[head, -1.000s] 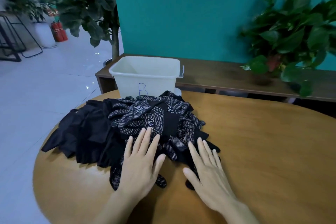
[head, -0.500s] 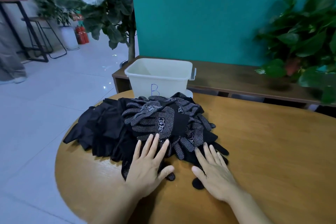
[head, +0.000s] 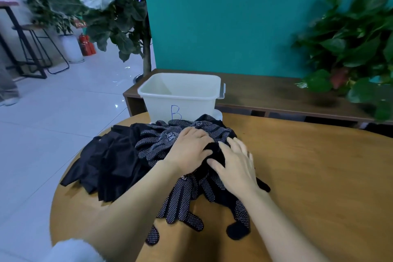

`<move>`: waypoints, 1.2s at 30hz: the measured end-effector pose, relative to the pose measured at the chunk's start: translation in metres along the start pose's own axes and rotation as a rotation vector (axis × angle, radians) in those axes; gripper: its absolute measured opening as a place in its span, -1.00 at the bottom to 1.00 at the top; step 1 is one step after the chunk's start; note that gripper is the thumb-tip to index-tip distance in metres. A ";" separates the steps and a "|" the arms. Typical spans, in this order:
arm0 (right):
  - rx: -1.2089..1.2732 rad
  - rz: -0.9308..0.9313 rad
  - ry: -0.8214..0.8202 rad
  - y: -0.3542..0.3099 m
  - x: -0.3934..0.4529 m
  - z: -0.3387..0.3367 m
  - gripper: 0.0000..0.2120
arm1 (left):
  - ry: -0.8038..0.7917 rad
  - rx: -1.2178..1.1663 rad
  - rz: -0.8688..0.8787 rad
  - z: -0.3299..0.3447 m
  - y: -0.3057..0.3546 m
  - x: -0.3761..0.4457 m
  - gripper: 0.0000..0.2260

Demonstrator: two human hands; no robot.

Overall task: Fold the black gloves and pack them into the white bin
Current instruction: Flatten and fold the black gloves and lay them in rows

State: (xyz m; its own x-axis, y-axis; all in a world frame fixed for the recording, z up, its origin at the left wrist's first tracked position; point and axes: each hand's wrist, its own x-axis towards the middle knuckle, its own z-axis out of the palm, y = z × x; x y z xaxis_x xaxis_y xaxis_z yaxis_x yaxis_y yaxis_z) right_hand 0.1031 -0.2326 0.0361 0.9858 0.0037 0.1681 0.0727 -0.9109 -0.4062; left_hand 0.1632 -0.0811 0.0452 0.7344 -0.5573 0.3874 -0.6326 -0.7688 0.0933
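Note:
A heap of black gloves (head: 153,147) with white dots lies on the round wooden table (head: 314,178), and several glove fingers hang toward the near edge. Behind the heap stands the white bin (head: 162,107), marked with a blue B; what shows of its inside is bare. My left hand (head: 189,149) is on top of the heap, its fingers curled and its thumb hooked round a fold of black glove. My right hand (head: 236,162) lies just right of it, fingers straight and spread, resting on the same glove.
Plain black cloth pieces (head: 110,161) spread over the table's left part. A low wooden bench (head: 276,93) runs behind the table along the teal wall, with a leafy plant (head: 350,49) at its right end. The table's right half is bare wood.
Both hands have moved from the near edge of the heap up onto its top. The left hand's fingers, flat before, now curl round a glove. The camera has come closer.

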 end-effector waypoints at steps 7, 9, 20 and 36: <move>0.221 -0.026 0.174 -0.004 0.007 0.005 -0.79 | 0.168 -0.156 -0.104 -0.021 -0.001 -0.007 -0.83; 0.295 -0.019 0.196 -0.009 0.005 -0.002 -0.84 | 0.213 -0.252 -0.168 -0.037 0.004 -0.011 -0.87; 0.893 0.016 0.228 -0.038 -0.024 -0.108 -0.83 | 0.258 -0.770 -0.362 -0.128 0.049 -0.024 -0.88; 0.997 0.091 0.375 0.002 -0.109 -0.182 -0.93 | 0.341 -0.966 -0.462 -0.132 0.159 -0.033 -0.87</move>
State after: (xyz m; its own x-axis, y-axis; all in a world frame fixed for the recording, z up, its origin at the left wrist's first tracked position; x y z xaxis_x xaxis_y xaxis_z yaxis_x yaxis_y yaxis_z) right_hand -0.0314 -0.3094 0.1804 0.8966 -0.3290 0.2966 0.2598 -0.1517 -0.9537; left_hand 0.0060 -0.1438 0.1680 0.9359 -0.0526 0.3484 -0.3508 -0.2308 0.9075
